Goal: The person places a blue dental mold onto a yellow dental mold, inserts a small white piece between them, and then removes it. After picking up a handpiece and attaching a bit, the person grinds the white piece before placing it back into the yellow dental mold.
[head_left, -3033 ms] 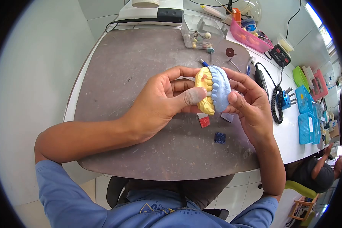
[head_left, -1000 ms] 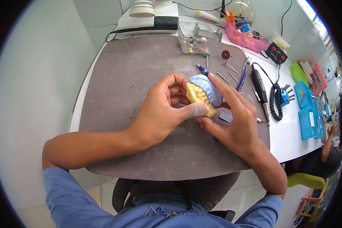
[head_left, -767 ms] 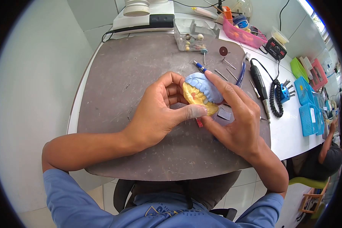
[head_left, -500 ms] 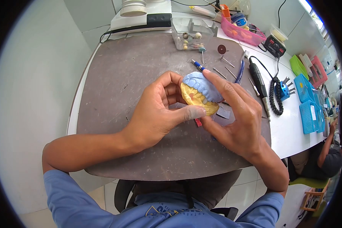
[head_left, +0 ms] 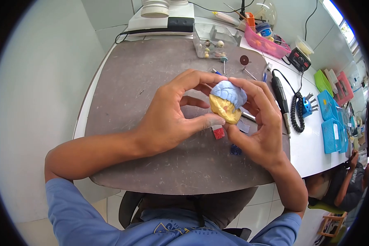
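Upper cast (head_left: 229, 91) sits on lower cast (head_left: 225, 110), above the work mat (head_left: 151, 74), between left hand (head_left: 168, 119) at 9 o'clock and right hand (head_left: 258, 127) at 4 o'clock. From the casts, the box (head_left: 215, 41) lies at 12 o'clock, the handpiece (head_left: 279, 92) at 3 o'clock and a small block (head_left: 219, 133) at 6 o'clock.

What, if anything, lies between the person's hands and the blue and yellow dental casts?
Nothing visible. The left hand and right hand grip the yellow cast and blue cast directly, the two casts pressed together over the grey mat. The small red square lies on the mat below, apart from them.
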